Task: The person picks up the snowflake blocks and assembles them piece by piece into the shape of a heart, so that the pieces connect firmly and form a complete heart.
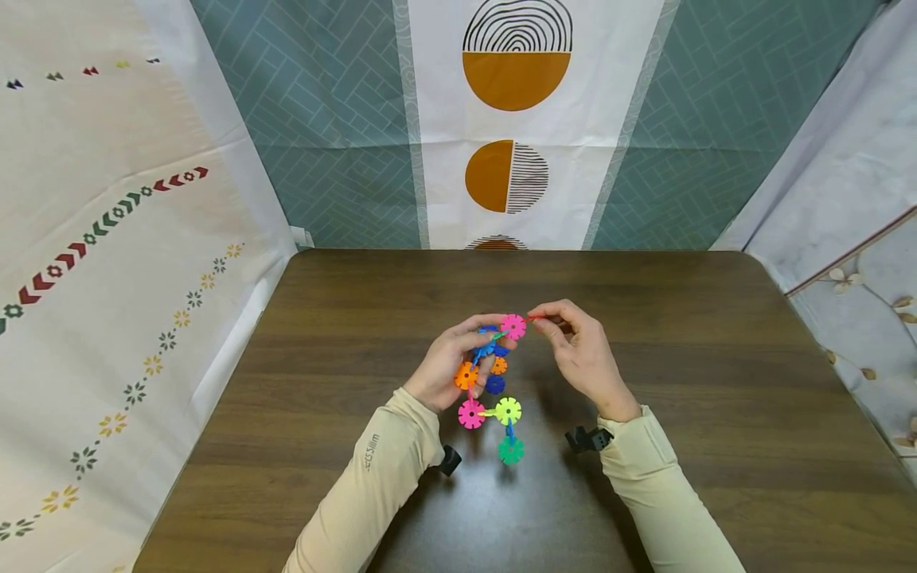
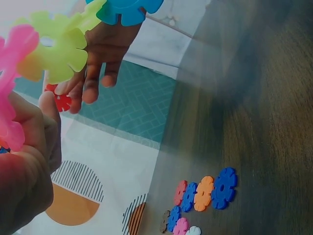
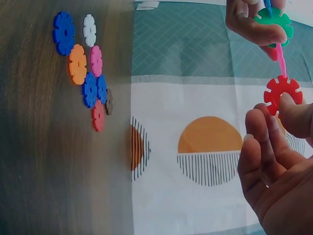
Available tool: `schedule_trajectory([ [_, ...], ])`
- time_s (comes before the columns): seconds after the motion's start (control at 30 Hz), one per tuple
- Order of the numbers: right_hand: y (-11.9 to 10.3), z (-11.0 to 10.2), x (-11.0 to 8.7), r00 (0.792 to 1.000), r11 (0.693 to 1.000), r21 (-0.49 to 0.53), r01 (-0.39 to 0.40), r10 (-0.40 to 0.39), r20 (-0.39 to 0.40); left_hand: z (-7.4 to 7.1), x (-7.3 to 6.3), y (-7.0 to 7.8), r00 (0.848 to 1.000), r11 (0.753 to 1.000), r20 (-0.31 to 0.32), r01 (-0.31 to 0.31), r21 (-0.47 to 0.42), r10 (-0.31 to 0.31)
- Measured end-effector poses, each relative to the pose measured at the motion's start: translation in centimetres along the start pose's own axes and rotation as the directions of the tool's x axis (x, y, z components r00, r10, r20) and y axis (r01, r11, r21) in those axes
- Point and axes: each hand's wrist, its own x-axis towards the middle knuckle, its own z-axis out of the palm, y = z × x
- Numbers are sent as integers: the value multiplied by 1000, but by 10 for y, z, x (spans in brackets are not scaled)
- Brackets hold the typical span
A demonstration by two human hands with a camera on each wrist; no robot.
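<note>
My left hand (image 1: 447,362) grips a chain of notched plastic discs near its upper end, at a pink disc (image 1: 513,326) and a green disc (image 3: 274,20). From this hand the chain hangs down through an orange disc (image 1: 466,376), another pink disc (image 1: 471,414), a yellow-green disc (image 1: 509,411) and a lower green disc (image 1: 511,450). My right hand (image 1: 586,358) pinches a red disc (image 3: 279,87) between thumb and fingers. In the right wrist view, the red disc's edge meets the tip of the pink one, which shows edge-on.
Several loose discs lie on the brown wooden table (image 1: 344,334) beyond the chain, among them a blue disc (image 3: 64,33), an orange disc (image 3: 78,64) and a white disc (image 3: 89,30). Patterned cloths (image 1: 344,119) hang behind the table and along its sides.
</note>
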Motion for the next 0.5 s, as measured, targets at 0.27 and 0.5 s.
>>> schedule_trajectory([
  [0.27, -35, -3, -2, 999, 998, -34, 45, -45, -4, -2, 0, -1, 1000, 1000, 17, 4, -12, -4],
  [0.5, -34, -4, -1, 998, 998, -15, 63, -62, 17, -2, 0, -2, 1000, 1000, 23, 4, -31, -3],
])
